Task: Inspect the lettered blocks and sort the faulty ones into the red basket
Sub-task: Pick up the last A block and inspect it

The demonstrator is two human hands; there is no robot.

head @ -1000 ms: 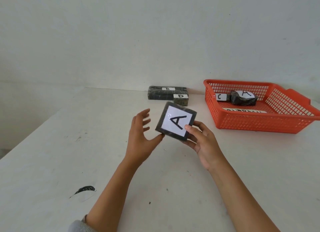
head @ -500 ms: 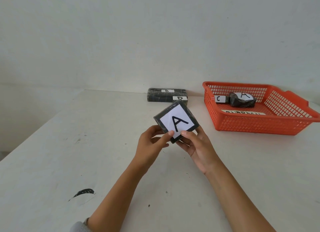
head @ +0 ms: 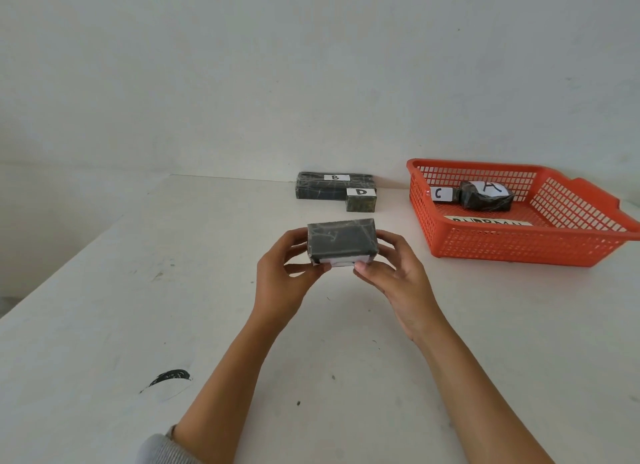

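A dark wrapped block (head: 341, 240) is held above the table between both hands, its dark side turned up and only a strip of its white label showing at the lower edge. My left hand (head: 284, 280) grips its left end and my right hand (head: 394, 273) grips its right end. The red basket (head: 526, 247) stands at the right and holds a C-labelled block (head: 440, 193) and a crumpled A-labelled block (head: 486, 196).
At the back of the white table (head: 104, 307) lie a long dark block marked B (head: 332, 185) and a small block marked D (head: 361, 200) in front of it. A black smudge (head: 169, 377) marks the table near left. A white wall rises behind.
The block has been tipped so its A label faces down and toward me and a dark side faces up. Both hands now grip its ends.
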